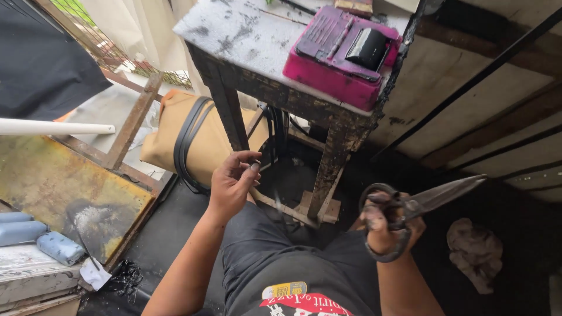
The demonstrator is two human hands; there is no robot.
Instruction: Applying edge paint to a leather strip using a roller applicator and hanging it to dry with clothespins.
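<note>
Right hand (387,225) grips dark metal scissors (421,205); left hand (231,184) fingers pinch a small dark piece; a magenta box (339,55) sits on the table (246,35) at twelve o'clock.

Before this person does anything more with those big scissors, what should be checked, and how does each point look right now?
1. Grip on the scissors: the right hand has fingers through the handle loops. Ok.
2. Blades: closed, pointing away from the body, to the right. Ok.
3. Left hand apart from the blades. Ok.
4. What the left hand pinches: a small dark piece at the fingertips; too small to identify. Cannot tell.
5. Black straps on the tan bag: lying out of the blades' way. Ok.
6. Blade sharpness: cannot tell.
</note>
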